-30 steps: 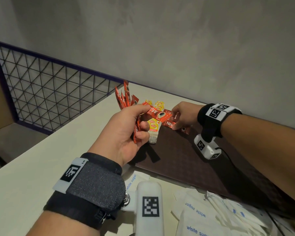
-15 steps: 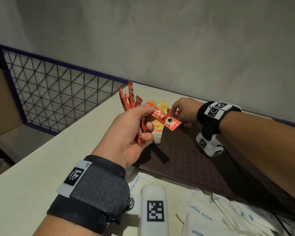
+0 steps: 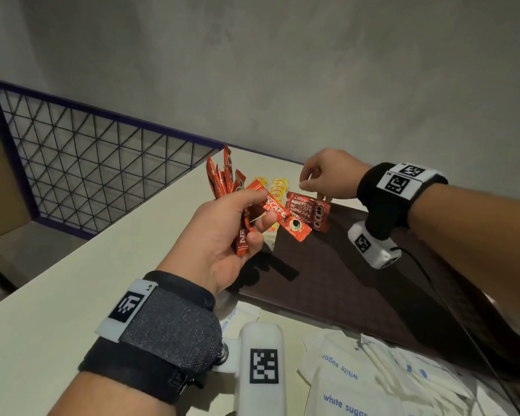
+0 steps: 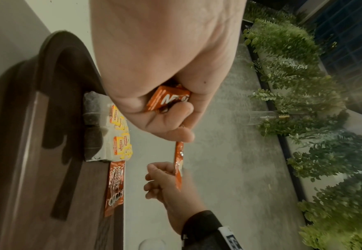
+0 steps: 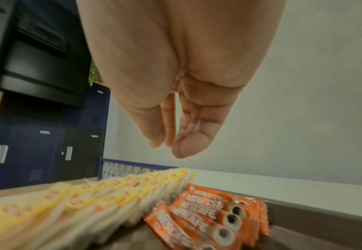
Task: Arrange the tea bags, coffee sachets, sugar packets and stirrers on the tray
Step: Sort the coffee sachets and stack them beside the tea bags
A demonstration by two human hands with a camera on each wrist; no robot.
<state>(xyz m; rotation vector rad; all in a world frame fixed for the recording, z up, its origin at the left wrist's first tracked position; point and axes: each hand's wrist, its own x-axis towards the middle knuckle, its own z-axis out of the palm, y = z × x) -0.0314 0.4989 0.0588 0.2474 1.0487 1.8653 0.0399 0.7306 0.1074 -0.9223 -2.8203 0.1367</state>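
Observation:
My left hand (image 3: 252,219) grips a bundle of red coffee sachets (image 3: 222,181) above the left edge of the dark brown tray (image 3: 357,283). Its thumb holds one sachet (image 3: 278,213) fanned out to the right. On the tray's far corner lie rows of yellow tea bags (image 3: 279,187) and, beside them, overlapped coffee sachets (image 3: 308,210). My right hand (image 3: 306,183) hovers just above that row, fingers relaxed and empty, as the right wrist view shows (image 5: 171,148). White sugar packets (image 3: 373,379) lie in a pile on the table near me.
The cream table (image 3: 72,280) ends at a drop on the left, with a dark mesh railing (image 3: 102,163) beyond. A grey wall stands close behind the tray. A thin black cable (image 3: 427,280) runs over the tray's right side.
My right hand has left a sachet on the tray's row and risen empty. My left thumb has pushed another sachet out of the bundle toward the right.

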